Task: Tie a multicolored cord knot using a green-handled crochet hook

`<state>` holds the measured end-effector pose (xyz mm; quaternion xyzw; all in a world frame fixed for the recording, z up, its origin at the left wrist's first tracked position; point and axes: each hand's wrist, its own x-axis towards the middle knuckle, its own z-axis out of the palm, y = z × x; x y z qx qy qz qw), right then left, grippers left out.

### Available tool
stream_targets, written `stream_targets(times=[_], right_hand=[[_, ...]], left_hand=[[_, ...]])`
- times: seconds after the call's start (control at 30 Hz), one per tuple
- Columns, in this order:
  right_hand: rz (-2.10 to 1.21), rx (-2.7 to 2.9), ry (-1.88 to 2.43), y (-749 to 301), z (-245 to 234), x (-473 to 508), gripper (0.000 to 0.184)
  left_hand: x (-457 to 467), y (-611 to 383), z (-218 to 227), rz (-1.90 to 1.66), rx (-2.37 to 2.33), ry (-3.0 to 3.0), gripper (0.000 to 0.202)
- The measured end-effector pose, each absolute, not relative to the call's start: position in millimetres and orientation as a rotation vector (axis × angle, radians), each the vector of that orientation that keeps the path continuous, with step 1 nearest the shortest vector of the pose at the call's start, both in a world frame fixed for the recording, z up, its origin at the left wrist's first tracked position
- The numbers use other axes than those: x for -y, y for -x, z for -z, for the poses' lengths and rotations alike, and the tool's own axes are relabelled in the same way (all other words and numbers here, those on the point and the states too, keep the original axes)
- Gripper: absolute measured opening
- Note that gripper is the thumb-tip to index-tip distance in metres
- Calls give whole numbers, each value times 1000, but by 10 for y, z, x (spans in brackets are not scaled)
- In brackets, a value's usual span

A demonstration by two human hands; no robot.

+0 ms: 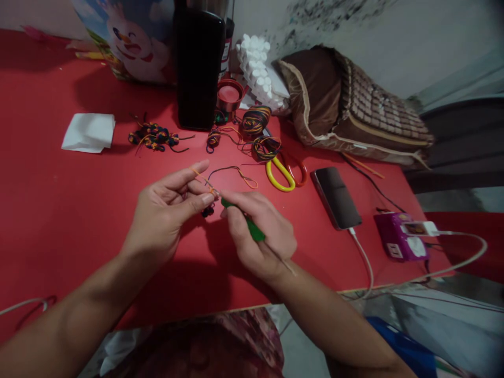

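Observation:
My left hand (159, 212) pinches a small dark and orange piece of crochet (208, 211) between thumb and fingers. An orange strand of yarn (200, 176) runs over its raised index finger. My right hand (265, 233) is closed around a crochet hook (255, 229) with a green grip and a thin metal shaft. The hook's tip meets the work at my left fingertips, where the exact loop is too small to make out. Behind the hands, a loose yarn tail (236, 168) curls on the red table (157, 294).
Multicoloured yarn balls (255, 121) and yellow-and-red-handled scissors (280, 176) lie beyond my hands. Left of them are finished-looking knotted pieces (153, 137) and folded white paper (88, 132). A black phone (199, 73) stands upright; another phone (336, 197) charges at right near a purple box (397, 236).

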<state>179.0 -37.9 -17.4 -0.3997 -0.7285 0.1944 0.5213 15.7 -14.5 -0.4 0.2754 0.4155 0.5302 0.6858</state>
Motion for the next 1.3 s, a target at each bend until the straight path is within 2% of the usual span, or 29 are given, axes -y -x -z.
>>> stream_targets(times=[0.23,0.5,0.67,1.3], right_hand=[[-402,1914,863,-1843,192,373,48],[-563,1831,768,-1933,165,298,37],[-558,1840,768,-1959,128,285,38],[-688,1791,706,-2001,42,250,38]], left_hand=[[127,-129,-65,-1086,-847,-491,42],[49,48,-152,-1009,-828,-515,46],[23,92,-147,-969,-861,-539,50],[-88,238,-89,-800,-865,-533,47]])
